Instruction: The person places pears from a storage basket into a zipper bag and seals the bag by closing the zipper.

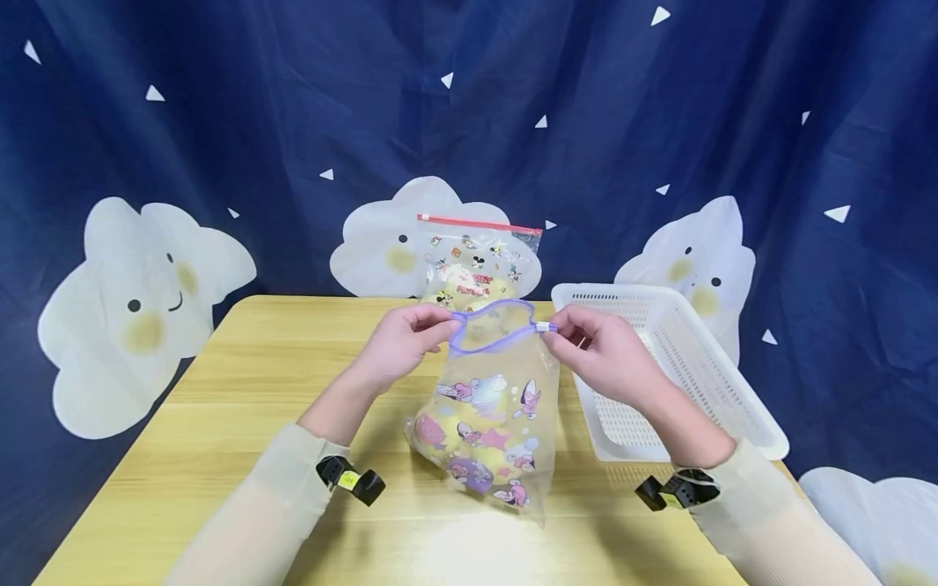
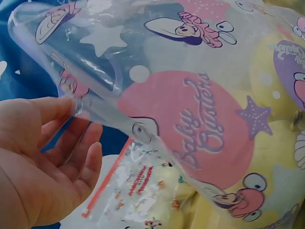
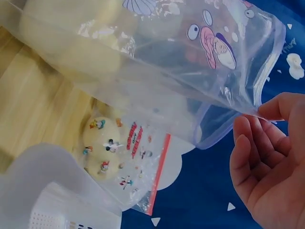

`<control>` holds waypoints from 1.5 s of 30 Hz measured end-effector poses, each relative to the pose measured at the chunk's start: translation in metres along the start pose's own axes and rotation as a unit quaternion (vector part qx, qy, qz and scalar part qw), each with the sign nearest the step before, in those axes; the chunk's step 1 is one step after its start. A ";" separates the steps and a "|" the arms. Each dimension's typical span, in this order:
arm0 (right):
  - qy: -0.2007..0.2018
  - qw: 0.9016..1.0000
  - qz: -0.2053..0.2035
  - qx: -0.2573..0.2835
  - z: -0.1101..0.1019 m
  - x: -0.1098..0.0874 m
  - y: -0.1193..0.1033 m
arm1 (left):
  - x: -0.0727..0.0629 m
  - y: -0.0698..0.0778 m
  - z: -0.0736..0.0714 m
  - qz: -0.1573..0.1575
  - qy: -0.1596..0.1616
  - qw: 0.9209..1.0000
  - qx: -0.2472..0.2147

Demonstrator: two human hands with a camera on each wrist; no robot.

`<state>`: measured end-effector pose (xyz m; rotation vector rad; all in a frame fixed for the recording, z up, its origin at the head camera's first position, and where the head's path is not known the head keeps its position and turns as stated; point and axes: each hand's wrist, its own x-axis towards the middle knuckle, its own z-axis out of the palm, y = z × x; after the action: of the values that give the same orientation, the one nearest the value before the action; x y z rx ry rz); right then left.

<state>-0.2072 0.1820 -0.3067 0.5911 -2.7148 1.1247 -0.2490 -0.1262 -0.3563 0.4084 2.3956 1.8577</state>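
Note:
A clear zip bag (image 1: 506, 407) with pink and purple cartoon prints hangs in front of me, yellow round things showing through its lower part. Its purple-edged mouth gapes open. My left hand (image 1: 405, 340) pinches the mouth's left corner between thumb and forefinger; the left wrist view shows that hand (image 2: 52, 157) at the bag's edge, other fingers loosely bent. At the opposite corner, beside the white slider (image 1: 543, 327), my right hand (image 1: 608, 354) pinches the purple strip. In the right wrist view, the same hand (image 3: 269, 157) grips the corner of the bag (image 3: 157, 52).
Behind the held bag stands another clear zip bag (image 1: 476, 260) with a red top strip, yellow things inside. A white perforated basket (image 1: 703, 366) sits at the right on the wooden table (image 1: 278, 358). A dark blue curtain (image 1: 278, 98) with clouds hangs beyond.

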 end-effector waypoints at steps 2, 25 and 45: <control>0.005 1.000 -0.008 0.005 -0.003 -0.001 0.001 | -0.004 0.001 -0.004 0.010 0.022 1.000 0.009; 0.041 0.999 -0.018 0.011 -0.035 -0.012 0.038 | -0.054 -0.001 -0.055 0.049 0.122 0.991 -0.009; 0.113 0.991 -0.062 -0.022 -0.036 -0.020 0.040 | -0.057 0.001 -0.051 0.143 0.180 0.973 0.018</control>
<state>-0.2059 0.2390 -0.3126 0.5793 -2.4688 1.0321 -0.2053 -0.1882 -0.3475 0.4804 2.7299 2.1752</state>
